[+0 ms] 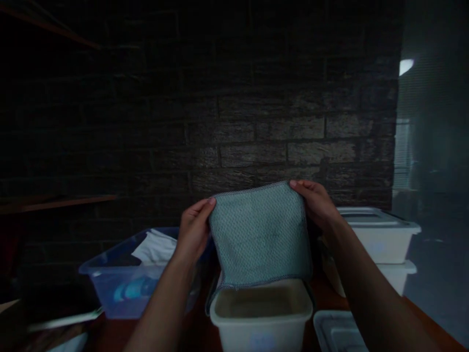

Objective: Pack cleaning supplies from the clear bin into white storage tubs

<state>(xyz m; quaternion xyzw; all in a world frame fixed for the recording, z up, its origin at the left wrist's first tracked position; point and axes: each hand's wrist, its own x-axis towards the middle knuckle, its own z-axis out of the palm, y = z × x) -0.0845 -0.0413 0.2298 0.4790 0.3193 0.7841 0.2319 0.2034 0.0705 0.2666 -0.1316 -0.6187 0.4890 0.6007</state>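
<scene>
A pale green textured cloth (261,237) hangs spread out in the air in front of me. My left hand (194,230) pinches its upper left corner and my right hand (315,201) pinches its upper right corner, both closed on the fabric. The cloth's lower edge hangs just above an open white plastic tub (262,320) that looks empty inside.
A clear blue-tinted bin (120,278) with white and dark fabric sits at the left. Two stacked white lidded tubs (381,242) stand at the right. A translucent lid or tray (339,332) lies at the lower right. A dark brick wall stands behind the brown table.
</scene>
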